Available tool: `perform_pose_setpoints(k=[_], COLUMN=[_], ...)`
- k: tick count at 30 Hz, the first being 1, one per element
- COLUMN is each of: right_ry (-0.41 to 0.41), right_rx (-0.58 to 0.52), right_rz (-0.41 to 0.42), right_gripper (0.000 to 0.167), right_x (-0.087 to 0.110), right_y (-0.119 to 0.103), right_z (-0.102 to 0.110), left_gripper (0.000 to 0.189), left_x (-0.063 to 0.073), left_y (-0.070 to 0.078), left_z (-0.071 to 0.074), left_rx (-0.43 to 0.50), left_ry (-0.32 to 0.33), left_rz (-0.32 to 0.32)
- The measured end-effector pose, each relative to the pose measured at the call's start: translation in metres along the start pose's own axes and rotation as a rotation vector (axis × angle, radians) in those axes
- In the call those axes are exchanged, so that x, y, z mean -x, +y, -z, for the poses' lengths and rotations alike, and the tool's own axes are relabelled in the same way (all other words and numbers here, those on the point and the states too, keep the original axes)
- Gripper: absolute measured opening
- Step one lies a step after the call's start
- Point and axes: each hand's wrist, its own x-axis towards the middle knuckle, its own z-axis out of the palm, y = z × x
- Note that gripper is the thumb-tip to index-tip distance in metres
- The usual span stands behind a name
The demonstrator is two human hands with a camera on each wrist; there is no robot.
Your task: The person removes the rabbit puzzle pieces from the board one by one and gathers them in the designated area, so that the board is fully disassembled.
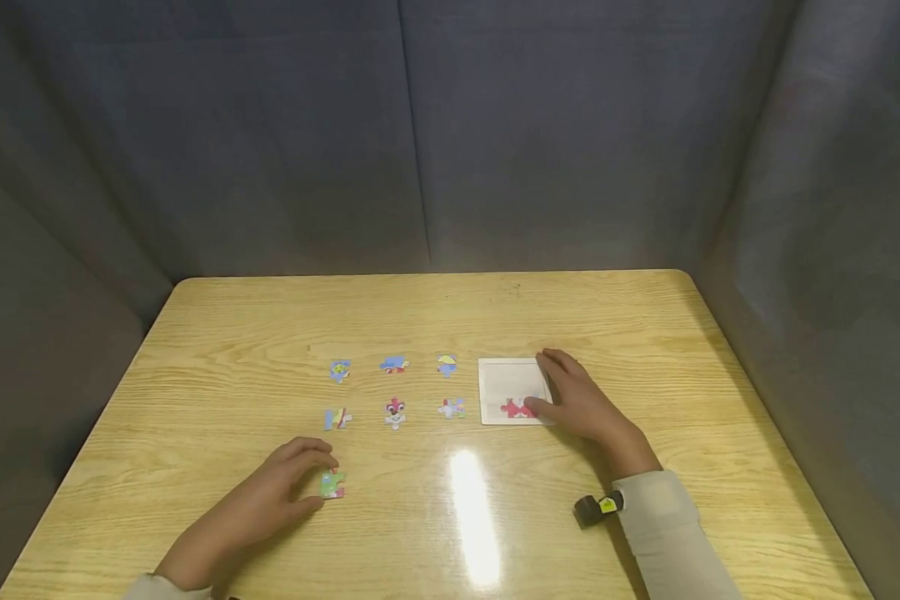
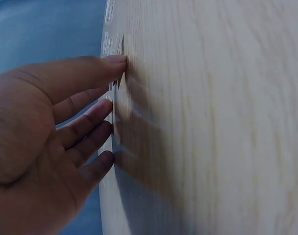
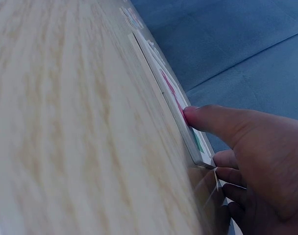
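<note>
In the head view my left hand (image 1: 273, 490) lies low over the table, its fingers and thumb curving around a green jigsaw piece (image 1: 333, 485). A gap shows between thumb and piece; the left wrist view hides the index fingertip behind the thumb. My right hand (image 1: 579, 402) reaches over the right rim of a white puzzle tray (image 1: 494, 420). Its thumb (image 3: 200, 116) presses on red-and-white pieces (image 1: 513, 407) in the tray's lower part, while the other fingers rest by the outer edge. A bit of green shows under the thumb in the right wrist view.
Several loose jigsaw pieces lie left of the tray in two rows, among them one with a cartoon face (image 1: 395, 412) and a blue-and-yellow one (image 1: 446, 365). A black wrist camera (image 1: 589, 511) sits by the right sleeve. Grey curtains (image 1: 285, 150) border the wooden table (image 1: 405, 533).
</note>
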Motion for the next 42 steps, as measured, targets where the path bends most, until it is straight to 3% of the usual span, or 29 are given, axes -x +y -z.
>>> perform_pose_setpoints(k=[16, 33, 38, 42], right_ry=[-0.001, 0.005, -0.015, -0.026], right_rx=[-0.010, 0.003, -0.008, -0.013], right_rz=[0.009, 0.036, 0.051, 0.061], right_gripper=[0.083, 0.082, 0.078, 0.078], right_x=[0.001, 0.002, 0.003, 0.003], right_y=[-0.003, 0.003, 0.005, 0.007], right_z=[0.002, 0.000, 0.002, 0.005], left_gripper=[0.046, 0.050, 0.049, 0.048], left_x=[0.000, -0.001, -0.007, -0.021], left_y=[0.001, 0.004, 0.010, 0.024], left_z=[0.003, 0.005, 0.007, 0.006], left_rx=[0.039, 0.023, 0.011, 0.009], left_ry=[-0.025, -0.048, -0.031, 0.017], left_rz=[-0.027, 0.002, 0.058, 0.043])
